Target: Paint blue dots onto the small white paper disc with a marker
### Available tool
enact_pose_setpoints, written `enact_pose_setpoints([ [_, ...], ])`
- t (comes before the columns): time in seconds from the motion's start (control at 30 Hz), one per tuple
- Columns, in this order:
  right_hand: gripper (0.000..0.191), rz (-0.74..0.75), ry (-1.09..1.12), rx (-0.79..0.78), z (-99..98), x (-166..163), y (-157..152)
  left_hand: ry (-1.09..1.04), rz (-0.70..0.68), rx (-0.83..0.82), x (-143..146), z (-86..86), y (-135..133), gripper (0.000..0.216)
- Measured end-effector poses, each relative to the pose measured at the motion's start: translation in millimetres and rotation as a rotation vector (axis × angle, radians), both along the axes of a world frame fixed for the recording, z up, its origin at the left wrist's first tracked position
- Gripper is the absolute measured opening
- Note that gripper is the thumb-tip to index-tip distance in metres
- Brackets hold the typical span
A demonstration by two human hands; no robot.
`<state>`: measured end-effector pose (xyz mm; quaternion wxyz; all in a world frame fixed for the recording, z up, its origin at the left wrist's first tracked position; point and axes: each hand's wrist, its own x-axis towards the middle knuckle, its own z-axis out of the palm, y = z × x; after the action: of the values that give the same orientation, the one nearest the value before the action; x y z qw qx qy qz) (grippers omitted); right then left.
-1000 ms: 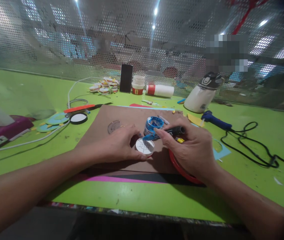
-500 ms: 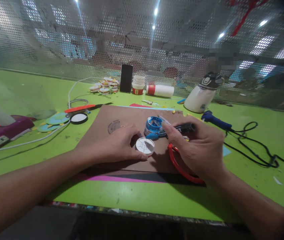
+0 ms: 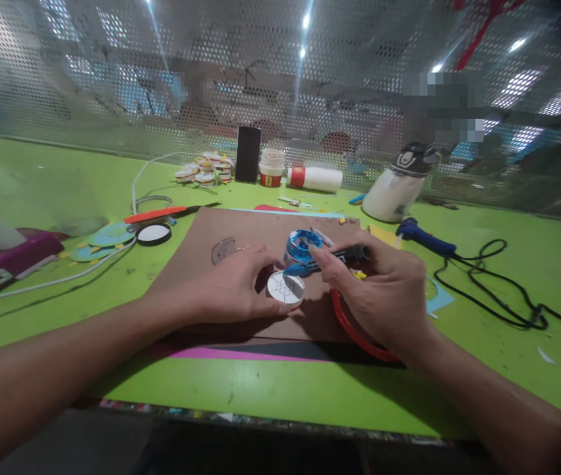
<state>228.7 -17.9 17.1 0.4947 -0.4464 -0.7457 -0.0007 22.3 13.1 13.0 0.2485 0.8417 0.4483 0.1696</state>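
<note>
In the head view, your left hand (image 3: pixel 233 290) lay curled on the brown sheet (image 3: pixel 196 264), thumb and fingertips closed around the white disc (image 3: pixel 285 288) midway along the desk (image 3: pixel 260 389), nearer its front edge. Your right hand (image 3: pixel 383 290) gripped the black tool (image 3: pixel 344 254) like a pen, its blue tip just beyond the disc's far rim, beside the blue ring (image 3: pixel 301 245). That wrist rested over a red hoop (image 3: pixel 354 333). The work seemed to want the disc pinned flat and fingertips kept off the marked face - a light, low-angled tip, I'd judge.
</note>
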Motion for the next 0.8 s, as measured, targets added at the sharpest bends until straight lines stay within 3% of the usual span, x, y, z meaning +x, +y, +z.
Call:
enact_pose_setpoints([
  [0.8, 0.019, 0.026, -0.001, -0.011, -2.5, -1.4, 1.4, 0.009, -0.035, 0.015, -0.1, -3.5, 3.8, 0.05],
])
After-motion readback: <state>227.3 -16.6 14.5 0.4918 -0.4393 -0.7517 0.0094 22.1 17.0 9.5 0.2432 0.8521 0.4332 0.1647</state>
